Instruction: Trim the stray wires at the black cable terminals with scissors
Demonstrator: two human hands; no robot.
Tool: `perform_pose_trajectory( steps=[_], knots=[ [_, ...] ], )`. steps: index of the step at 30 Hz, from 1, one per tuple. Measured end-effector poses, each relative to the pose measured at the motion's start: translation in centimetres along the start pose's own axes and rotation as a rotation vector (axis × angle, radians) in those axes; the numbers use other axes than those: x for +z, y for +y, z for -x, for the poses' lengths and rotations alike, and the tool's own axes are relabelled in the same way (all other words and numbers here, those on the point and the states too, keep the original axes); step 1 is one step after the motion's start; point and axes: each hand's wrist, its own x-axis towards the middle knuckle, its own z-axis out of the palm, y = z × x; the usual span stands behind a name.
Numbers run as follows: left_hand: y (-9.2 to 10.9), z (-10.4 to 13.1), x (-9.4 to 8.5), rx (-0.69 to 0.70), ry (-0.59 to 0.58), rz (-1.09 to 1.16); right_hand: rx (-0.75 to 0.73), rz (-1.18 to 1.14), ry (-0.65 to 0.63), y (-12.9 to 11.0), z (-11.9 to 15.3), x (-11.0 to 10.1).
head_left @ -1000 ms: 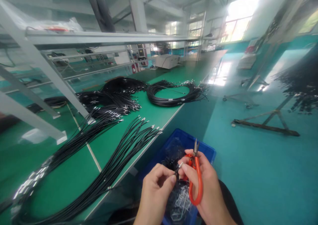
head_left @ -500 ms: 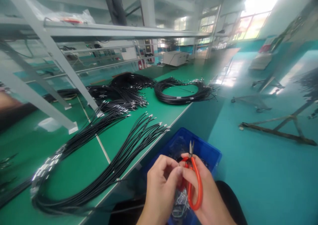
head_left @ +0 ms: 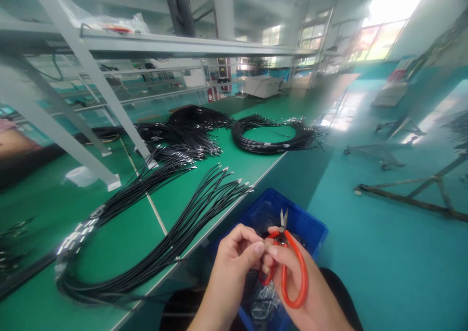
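Note:
My right hand (head_left: 315, 280) is closed around scissors (head_left: 304, 277) with orange-red handles, their short blades spread apart and pointing up. Its thumb and fingertips meet those of my left hand (head_left: 230, 267), which is pinched closed. Whatever sits between the fingertips is too small and hidden to name. Below both hands stands a blue bin (head_left: 309, 219) with clear plastic and shiny small pieces inside. To the left, a bundle of black cables (head_left: 161, 259) with metal ends curves over the green table (head_left: 252, 164).
A coil of black cables (head_left: 268, 147) lies near the table edge, with a heap of black cables (head_left: 195, 119) behind it. White shelf posts (head_left: 104, 99) rise from the table. A white roll (head_left: 81, 176) sits by one post. A wheeled stand (head_left: 405, 197) is on the floor at right.
The scissors' blades and handles have spread wider. Both hands stay together, fingertips still meeting. The surroundings have shifted slightly right in view as the head turned.

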Motion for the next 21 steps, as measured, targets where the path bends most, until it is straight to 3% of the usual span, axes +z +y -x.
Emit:
perform_pose_trajectory(
  steps=[3, 6, 8, 10, 13, 15, 18, 21],
  knots=[
    [0.2, -0.1, -0.6, -0.005, -0.023, -0.037, 0.034, -0.074, -0.002, 0.1, -0.1, 0.0],
    [0.7, 0.1, -1.2, 0.017, 0.028, -0.305, 0.035, -0.105, 0.002, 0.1, -0.3, 0.0],
    [1.0, 0.5, -1.3, 0.138, 0.141, -0.621, 0.023, -0.093, 0.018, 0.0, -0.3, 0.0],
    [1.1, 0.9, -1.3, 0.350, 0.222, -0.935, 0.011, -0.072, 0.034, -0.1, -0.4, 0.1],
    [0.9, 1.2, -1.2, 0.616, 0.208, -1.260, 0.021, -0.057, 0.044, -0.1, -0.4, 0.2],
    [0.8, 1.2, -1.4, 0.685, 0.192, -1.377, 0.033, -0.062, 0.037, -0.1, -0.4, 0.3],
    [0.9, 1.1, -1.7, 0.596, 0.227, -1.293, 0.024, -0.081, 0.022, -0.1, -0.4, 0.4],
    [1.3, 1.1, -1.5, 0.285, 0.180, -0.931, 0.006, -0.070, 0.002, 0.0, -0.3, 0.5]
  ],
)
